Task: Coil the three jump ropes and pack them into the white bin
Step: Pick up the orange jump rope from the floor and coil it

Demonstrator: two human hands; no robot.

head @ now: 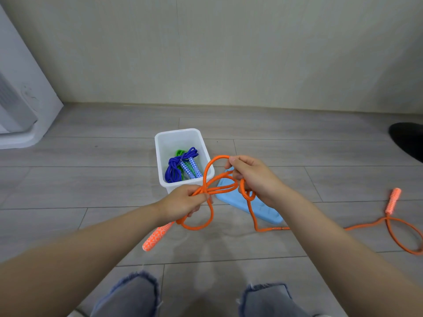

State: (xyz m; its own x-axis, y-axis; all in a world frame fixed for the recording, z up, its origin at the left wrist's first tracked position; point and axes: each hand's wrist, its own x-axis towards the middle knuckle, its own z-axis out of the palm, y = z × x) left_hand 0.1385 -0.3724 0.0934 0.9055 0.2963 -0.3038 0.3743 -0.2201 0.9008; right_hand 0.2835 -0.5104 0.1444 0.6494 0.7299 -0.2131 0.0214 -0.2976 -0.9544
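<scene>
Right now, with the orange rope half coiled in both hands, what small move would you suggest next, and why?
Probably draw in another loop: the right hand feeds rope to the left hand's bundle. Much of the orange rope trails on the floor to its far handle, while the blue rope and green rope already lie in the bin.

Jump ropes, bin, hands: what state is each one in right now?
Orange rope: partly coiled between both hands, its far handle on the floor.
Blue rope: coiled, in the bin.
Green rope: in the bin, mostly hidden.
White bin: upright, open.
Left hand: grips the loops.
Right hand: holds a loop.
</scene>
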